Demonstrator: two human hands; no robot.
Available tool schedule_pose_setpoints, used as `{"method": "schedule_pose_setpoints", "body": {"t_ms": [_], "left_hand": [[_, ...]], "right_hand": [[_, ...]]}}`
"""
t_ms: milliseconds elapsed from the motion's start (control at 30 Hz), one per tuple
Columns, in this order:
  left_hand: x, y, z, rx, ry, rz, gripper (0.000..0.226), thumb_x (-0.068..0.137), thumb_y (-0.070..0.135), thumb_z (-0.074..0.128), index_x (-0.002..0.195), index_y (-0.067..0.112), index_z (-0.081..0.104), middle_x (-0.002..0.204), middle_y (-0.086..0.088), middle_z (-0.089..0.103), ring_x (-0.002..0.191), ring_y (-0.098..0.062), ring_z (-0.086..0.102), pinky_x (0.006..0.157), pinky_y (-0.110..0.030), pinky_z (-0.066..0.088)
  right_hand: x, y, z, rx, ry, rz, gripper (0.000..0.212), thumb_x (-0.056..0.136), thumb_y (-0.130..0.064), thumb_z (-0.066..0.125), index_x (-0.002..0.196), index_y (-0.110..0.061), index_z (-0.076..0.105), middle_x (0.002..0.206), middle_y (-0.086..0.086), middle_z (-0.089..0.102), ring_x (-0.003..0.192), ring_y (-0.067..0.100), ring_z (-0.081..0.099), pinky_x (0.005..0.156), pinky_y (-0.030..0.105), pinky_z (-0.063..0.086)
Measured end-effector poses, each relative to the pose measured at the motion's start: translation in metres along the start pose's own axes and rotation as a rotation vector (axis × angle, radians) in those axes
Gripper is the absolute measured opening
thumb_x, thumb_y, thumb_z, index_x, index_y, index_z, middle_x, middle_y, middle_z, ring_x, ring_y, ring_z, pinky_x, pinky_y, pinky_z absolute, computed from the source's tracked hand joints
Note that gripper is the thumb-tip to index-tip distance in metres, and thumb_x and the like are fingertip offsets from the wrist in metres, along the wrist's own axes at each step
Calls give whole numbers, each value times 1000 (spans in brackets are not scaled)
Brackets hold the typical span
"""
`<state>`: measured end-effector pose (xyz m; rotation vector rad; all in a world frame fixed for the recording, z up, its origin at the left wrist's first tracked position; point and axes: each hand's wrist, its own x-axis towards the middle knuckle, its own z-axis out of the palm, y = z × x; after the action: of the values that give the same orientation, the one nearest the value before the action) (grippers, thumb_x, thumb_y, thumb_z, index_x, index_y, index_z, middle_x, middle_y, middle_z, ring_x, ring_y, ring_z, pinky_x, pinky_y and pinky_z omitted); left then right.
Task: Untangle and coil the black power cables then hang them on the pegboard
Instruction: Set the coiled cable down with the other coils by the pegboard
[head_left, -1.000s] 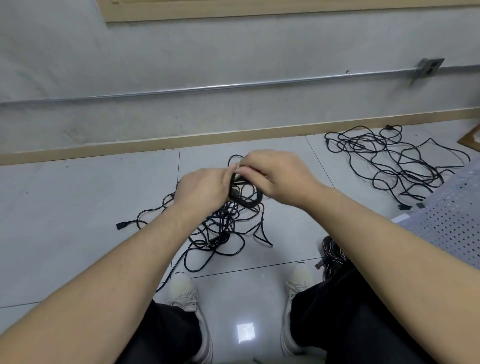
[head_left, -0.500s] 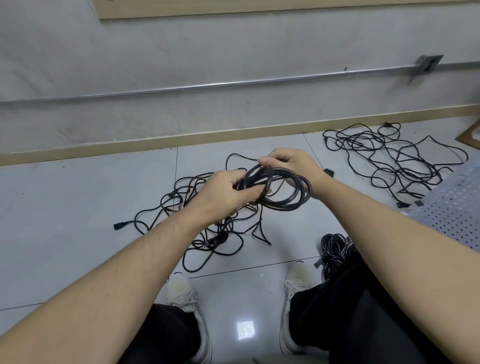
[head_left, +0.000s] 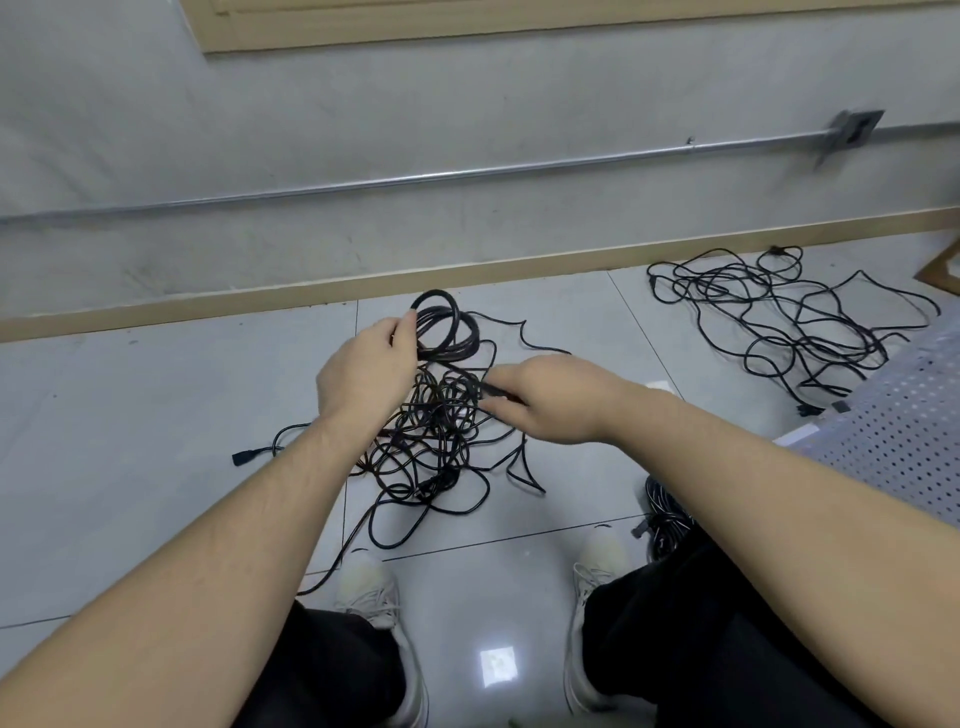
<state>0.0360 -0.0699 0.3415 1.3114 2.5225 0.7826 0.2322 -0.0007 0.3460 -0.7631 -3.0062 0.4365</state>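
My left hand (head_left: 366, 371) grips a small coil of black cable (head_left: 447, 330), holding its loops upright above the floor. My right hand (head_left: 558, 397) pinches a strand of the same cable (head_left: 498, 392) just right of and below the coil. Beneath both hands a tangled pile of black power cables (head_left: 431, 447) lies on the grey tiles, with a plug end (head_left: 241, 457) trailing out to the left. A white perforated pegboard (head_left: 904, 421) lies flat at the right edge.
A second tangle of black cables (head_left: 779, 317) lies at the back right near the wooden skirting. A coiled bundle (head_left: 662, 512) sits by my right shoe. My shoes (head_left: 369, 587) and knees fill the bottom. A metal conduit (head_left: 467, 174) runs along the wall.
The coil went from both hands to my left hand alone and rose toward the wall. My right hand let go of it, dropped lower and took hold of a strand.
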Motion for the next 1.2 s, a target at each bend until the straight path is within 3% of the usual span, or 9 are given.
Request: {"method": "schedule_pose_setpoints", "body": {"t_ms": [200, 333, 433, 567, 667, 800, 933, 1033, 1200], "left_hand": [[-15, 9, 7, 324, -63, 190, 51, 106, 56, 24, 114, 34, 69, 108, -6, 74, 107, -33, 65, 75, -34, 39], [-25, 26, 15, 349, -182, 273, 69, 109, 50, 10, 112, 21, 73, 109, -17, 72, 108, -37, 64, 87, -40, 45], [-32, 29, 17, 165, -251, 321, 67, 109, 50, 14, 111, 28, 78, 97, -5, 72, 98, -29, 61, 90, -36, 44], [-39, 31, 17, -172, -336, 345, 63, 99, 64, 31, 86, 24, 79, 63, 13, 60, 78, -12, 54, 79, -34, 43], [-43, 32, 22, -460, -374, 387, 74, 83, 71, 53, 73, -1, 65, 62, -18, 56, 60, -15, 48, 60, -36, 40], [-44, 38, 21, -706, -379, 202, 46, 91, 43, 73, 90, -3, 72, 57, 6, 51, 46, -3, 40, 49, -19, 31], [-37, 36, 28, -634, -224, 7, 66, 87, 75, 52, 88, 10, 65, 72, 2, 57, 63, -16, 51, 61, -34, 39], [-26, 28, 34, -631, -98, -138, 49, 98, 70, 40, 103, 23, 55, 92, 5, 65, 88, -18, 63, 83, -38, 47], [-16, 14, 33, -543, 13, -142, 37, 101, 63, 41, 109, 31, 58, 81, 9, 63, 80, -18, 61, 76, -36, 45]], "right_hand": [[-9, -13, -10, -123, 234, -188, 41, 104, -53, 33, 110, -26, 63, 96, -5, 72, 85, 28, 65, 69, 34, 43], [-5, 8, -14, 184, 339, 48, 37, 89, -69, 49, 103, -43, 69, 86, -18, 69, 80, 10, 59, 76, 33, 50], [-2, 30, -16, 552, 393, 234, 40, 71, -70, 72, 86, -33, 71, 75, -10, 68, 71, 10, 59, 72, 33, 49], [-1, 40, -16, 830, 417, 327, 32, 76, -30, 88, 75, -3, 70, 52, -8, 49, 49, 7, 38, 50, 18, 32], [-1, 44, -13, 879, 357, 386, 31, 79, -31, 85, 77, -3, 73, 52, -1, 49, 48, 11, 39, 48, 20, 32], [-5, 51, -8, 1036, 261, 393, 19, 87, -21, 76, 70, -16, 70, 55, -1, 54, 47, 9, 44, 45, 17, 34], [1, 47, 4, 912, 77, 503, 21, 94, -31, 68, 76, -19, 68, 69, 3, 58, 50, 13, 44, 46, 22, 37], [8, 39, 15, 716, -74, 473, 31, 97, -39, 63, 89, -10, 72, 71, 5, 60, 49, 15, 49, 43, 22, 40], [13, 2, 13, 305, -138, 200, 29, 101, -28, 56, 77, -11, 57, 68, 2, 54, 59, 17, 51, 59, 29, 36]]}}
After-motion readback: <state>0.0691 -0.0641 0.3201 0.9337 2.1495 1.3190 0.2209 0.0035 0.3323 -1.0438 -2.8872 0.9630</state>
